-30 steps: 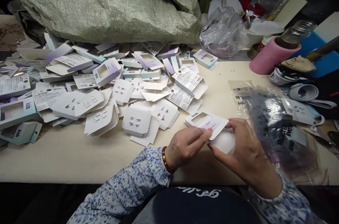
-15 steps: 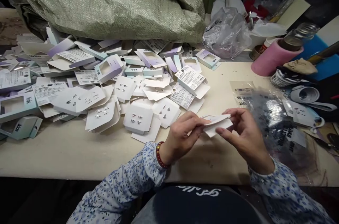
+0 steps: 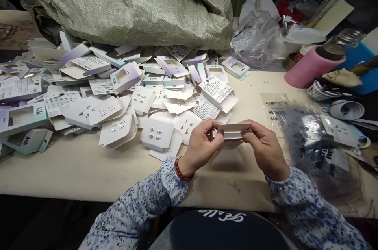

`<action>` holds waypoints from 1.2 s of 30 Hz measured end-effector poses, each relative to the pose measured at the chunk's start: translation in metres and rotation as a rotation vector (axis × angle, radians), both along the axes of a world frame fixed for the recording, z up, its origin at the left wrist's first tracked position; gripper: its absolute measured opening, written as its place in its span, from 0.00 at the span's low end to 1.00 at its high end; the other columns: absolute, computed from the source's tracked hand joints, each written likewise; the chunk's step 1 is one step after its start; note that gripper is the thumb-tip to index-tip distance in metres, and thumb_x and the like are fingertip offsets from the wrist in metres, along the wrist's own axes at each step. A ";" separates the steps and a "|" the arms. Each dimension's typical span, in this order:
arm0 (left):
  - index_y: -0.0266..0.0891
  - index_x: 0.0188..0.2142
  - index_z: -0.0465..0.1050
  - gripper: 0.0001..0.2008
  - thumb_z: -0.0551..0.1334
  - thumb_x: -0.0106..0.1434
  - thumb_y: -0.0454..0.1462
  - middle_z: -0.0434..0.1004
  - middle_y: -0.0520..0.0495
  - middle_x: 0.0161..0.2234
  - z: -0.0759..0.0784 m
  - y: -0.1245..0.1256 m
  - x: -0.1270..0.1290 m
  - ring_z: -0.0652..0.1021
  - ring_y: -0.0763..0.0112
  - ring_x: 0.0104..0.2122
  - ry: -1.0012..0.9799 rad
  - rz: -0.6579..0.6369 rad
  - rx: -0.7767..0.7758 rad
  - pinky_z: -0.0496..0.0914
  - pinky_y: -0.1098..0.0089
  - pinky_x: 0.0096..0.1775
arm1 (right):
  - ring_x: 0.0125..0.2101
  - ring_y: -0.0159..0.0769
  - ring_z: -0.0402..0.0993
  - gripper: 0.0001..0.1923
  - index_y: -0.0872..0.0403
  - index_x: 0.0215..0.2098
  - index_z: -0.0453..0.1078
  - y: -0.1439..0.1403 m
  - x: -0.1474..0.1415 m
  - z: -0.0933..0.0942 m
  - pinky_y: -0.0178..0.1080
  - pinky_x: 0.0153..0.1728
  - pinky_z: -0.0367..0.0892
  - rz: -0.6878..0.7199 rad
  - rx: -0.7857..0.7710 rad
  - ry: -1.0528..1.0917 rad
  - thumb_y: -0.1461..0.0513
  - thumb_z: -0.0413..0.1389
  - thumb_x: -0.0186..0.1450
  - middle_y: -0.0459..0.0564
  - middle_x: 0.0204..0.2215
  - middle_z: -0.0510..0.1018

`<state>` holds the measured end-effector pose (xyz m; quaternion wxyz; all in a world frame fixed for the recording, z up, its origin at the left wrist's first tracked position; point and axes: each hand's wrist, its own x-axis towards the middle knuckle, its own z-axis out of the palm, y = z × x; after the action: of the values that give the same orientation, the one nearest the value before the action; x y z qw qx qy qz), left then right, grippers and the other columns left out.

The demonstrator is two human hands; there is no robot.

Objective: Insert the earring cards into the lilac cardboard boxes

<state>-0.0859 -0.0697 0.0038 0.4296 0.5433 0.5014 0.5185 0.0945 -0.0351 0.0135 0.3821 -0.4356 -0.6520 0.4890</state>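
Note:
Between my two hands, above the front of the table, is a folded white card [image 3: 234,127] seen nearly edge-on, with a gap between its folds. My left hand [image 3: 203,141] pinches its left end between thumb and fingers. The right end is gripped by my right hand [image 3: 264,147] in the same way. Whatever the card carries inside is hidden from this angle. Just left of my left hand lies a white earring card [image 3: 157,132] with small metal earrings on it. Another earring card [image 3: 186,125] lies beside it.
Flat and folded window boxes [image 3: 125,76] in lilac and mint are heaped across the left and back. A green woven sack [image 3: 132,6] lies behind them. To the right are a clear plastic bag [image 3: 315,139], a pink roll [image 3: 314,67] and a tape roll [image 3: 347,108].
Both hands have turned the card from a slant to nearly level and edge-on, showing the gap between its folds. My right hand has come slightly left. The whole view has shifted a little.

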 end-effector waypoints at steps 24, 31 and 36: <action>0.43 0.56 0.72 0.16 0.62 0.69 0.34 0.79 0.43 0.47 -0.031 0.002 -0.002 0.78 0.64 0.47 0.499 0.262 0.590 0.76 0.59 0.49 | 0.50 0.45 0.75 0.10 0.48 0.47 0.77 -0.008 0.004 -0.049 0.52 0.51 0.74 -0.229 0.506 -0.095 0.61 0.57 0.69 0.54 0.44 0.80; 0.38 0.52 0.72 0.17 0.68 0.64 0.33 0.76 0.40 0.52 -0.037 0.001 -0.001 0.80 0.67 0.48 0.205 0.255 0.542 0.79 0.66 0.47 | 0.48 0.42 0.77 0.12 0.49 0.49 0.75 -0.005 0.010 -0.058 0.47 0.50 0.75 -0.236 0.421 0.021 0.63 0.60 0.68 0.53 0.45 0.79; 0.40 0.46 0.78 0.11 0.68 0.63 0.32 0.78 0.45 0.43 -0.035 -0.001 -0.005 0.78 0.69 0.44 0.326 0.177 0.614 0.78 0.67 0.45 | 0.47 0.41 0.77 0.09 0.48 0.45 0.77 -0.006 0.010 -0.061 0.46 0.49 0.74 -0.194 0.477 0.088 0.65 0.61 0.67 0.51 0.43 0.80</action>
<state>-0.0905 -0.0703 -0.0309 0.1140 0.6770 0.4292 0.5869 0.1047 -0.0412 -0.0471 0.5472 -0.3719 -0.6869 0.3007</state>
